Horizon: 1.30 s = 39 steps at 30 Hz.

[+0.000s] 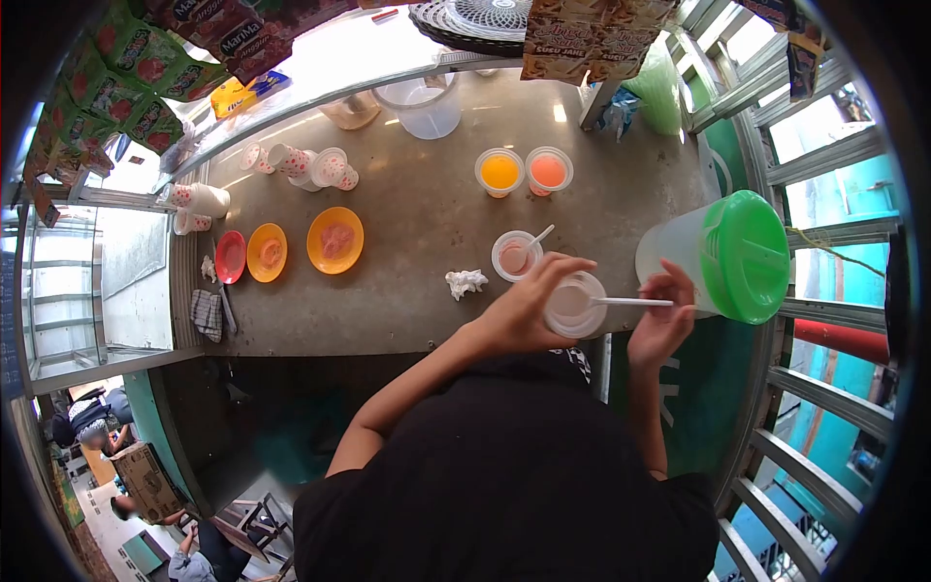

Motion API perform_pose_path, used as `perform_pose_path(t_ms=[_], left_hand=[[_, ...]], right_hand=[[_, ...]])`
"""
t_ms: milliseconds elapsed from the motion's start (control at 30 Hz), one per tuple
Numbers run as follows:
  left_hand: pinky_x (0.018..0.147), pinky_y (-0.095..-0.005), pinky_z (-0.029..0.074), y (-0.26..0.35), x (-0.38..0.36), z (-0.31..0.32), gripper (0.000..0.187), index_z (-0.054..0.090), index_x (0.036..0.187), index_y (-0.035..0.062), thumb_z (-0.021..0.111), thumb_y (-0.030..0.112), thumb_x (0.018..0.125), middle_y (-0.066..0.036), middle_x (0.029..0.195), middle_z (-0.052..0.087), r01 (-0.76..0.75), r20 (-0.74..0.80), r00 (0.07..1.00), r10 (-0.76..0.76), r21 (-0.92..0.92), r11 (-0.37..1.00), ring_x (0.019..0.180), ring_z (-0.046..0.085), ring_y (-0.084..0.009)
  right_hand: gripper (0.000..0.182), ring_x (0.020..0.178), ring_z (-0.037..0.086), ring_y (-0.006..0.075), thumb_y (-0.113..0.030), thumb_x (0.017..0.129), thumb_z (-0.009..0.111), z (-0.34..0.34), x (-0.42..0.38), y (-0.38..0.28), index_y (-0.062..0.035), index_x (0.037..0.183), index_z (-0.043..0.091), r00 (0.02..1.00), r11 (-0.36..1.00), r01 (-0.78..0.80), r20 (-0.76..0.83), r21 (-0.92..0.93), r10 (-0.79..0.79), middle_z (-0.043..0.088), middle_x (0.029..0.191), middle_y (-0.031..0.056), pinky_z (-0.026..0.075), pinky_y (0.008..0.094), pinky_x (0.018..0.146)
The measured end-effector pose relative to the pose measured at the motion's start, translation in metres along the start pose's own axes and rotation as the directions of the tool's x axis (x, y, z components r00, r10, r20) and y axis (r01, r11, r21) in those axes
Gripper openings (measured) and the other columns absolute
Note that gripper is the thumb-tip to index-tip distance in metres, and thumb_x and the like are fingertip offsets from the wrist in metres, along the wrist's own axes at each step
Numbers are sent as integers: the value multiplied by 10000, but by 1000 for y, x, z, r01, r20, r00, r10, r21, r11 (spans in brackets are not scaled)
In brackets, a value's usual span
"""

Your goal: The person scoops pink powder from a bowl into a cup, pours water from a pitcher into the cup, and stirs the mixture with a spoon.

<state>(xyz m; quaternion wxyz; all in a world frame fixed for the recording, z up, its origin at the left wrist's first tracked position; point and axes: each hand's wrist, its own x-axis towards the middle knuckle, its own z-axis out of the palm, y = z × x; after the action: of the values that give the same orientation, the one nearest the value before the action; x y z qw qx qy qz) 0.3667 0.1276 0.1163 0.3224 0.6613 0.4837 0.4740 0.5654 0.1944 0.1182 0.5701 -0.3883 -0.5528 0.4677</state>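
Note:
My left hand (524,308) is wrapped round a clear plastic cup (572,322) near the counter's front edge; what is in the cup looks pale and pinkish. A white plastic spoon (630,302) reaches out of it to the right. The fingers of my right hand (665,315) are closed on the spoon's handle end. Just beyond my left hand stands another cup with pink contents (512,256), a white spoon (545,234) leaning in it. Crumpled white tissue (466,282) lies to its left.
A green-lidded container (745,257) stands close to my right hand. Farther back are an orange drink (499,172) and a pink drink (548,172). Orange plates (336,241), a red plate (231,257) and patterned paper cups (291,160) are at left. Sachets (601,39) hang overhead.

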Motion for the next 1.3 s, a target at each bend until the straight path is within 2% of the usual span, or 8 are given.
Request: perform_pose_path(t_ms=[133, 433, 767, 867, 933, 1067, 1133, 1300], left_hand=[[1029, -413, 453, -21, 17, 41, 835, 468, 1382, 77, 821, 84, 625, -162, 1295, 512, 124, 144, 985, -94, -219, 968, 1216, 544, -346], [1051, -433, 434, -88, 34, 102, 788, 452, 1366, 44, 806, 77, 664, -204, 1313, 491, 52, -71, 996, -59, -91, 994, 1257, 504, -395], [1153, -466, 363, -62, -13, 85, 876, 334, 1494, 18, 810, 113, 765, -227, 1509, 381, -2, -135, 991, 16, 100, 995, 1416, 377, -414], [1112, -452, 409, -62, -53, 61, 740, 443, 1406, 15, 816, 120, 776, -229, 1464, 432, -120, -45, 989, 138, 273, 954, 1379, 432, -396], [1048, -428, 459, -78, -82, 50, 635, 515, 1302, 28, 842, 154, 773, -211, 1440, 461, -393, 18, 903, 428, 436, 810, 1336, 480, -361], [978, -407, 495, -77, -80, 28, 657, 552, 1252, 39, 903, 150, 708, -183, 1346, 553, -211, -319, 861, 396, 484, 849, 1238, 568, -346], [1059, -437, 405, -76, -58, 29, 632, 572, 1227, 39, 896, 224, 716, -139, 1340, 575, 135, -669, 728, 150, 355, 925, 1220, 570, -345], [1075, -448, 372, -103, -35, 26, 677, 573, 1264, 15, 886, 229, 703, -158, 1321, 603, 323, -599, 777, -194, 115, 940, 1205, 590, -345]], right_hand=[[738, 766, 486, 116, -631, 1010, 382, -27, 8, 2, 36, 1243, 594, 990, 993, 92, -97, -78, -100, 578, 912, 50, 364, 256, 687], [394, 737, 518, 114, -333, 1037, 514, -31, -10, 10, 9, 1188, 639, 951, 827, 235, -53, -510, -303, 618, 901, 76, 386, 249, 630], [303, 749, 496, 54, -41, 1019, 532, 21, -32, 25, 30, 1313, 524, 992, 976, -5, 121, -218, 32, 562, 874, 27, 427, 204, 660], [334, 682, 492, 39, -92, 985, 622, 43, -14, 32, -2, 1299, 554, 976, 970, -110, 163, -218, 147, 557, 861, -6, 386, 197, 565], [337, 652, 518, 60, -124, 968, 659, 51, 0, 35, 0, 1269, 574, 944, 937, -139, 244, -319, 223, 580, 806, 16, 411, 217, 558], [277, 626, 522, 54, -139, 959, 679, 76, 12, 63, 7, 1189, 627, 867, 905, -85, 416, -417, 273, 613, 735, 42, 432, 229, 567], [215, 637, 572, 115, -100, 960, 658, 85, 17, 68, 14, 1140, 635, 849, 920, 3, 487, -391, 205, 641, 791, 79, 461, 272, 588], [109, 727, 645, 250, -26, 963, 603, 85, 23, 47, 27, 1054, 634, 782, 906, 300, 621, -299, -54, 656, 895, 152, 502, 344, 662]])
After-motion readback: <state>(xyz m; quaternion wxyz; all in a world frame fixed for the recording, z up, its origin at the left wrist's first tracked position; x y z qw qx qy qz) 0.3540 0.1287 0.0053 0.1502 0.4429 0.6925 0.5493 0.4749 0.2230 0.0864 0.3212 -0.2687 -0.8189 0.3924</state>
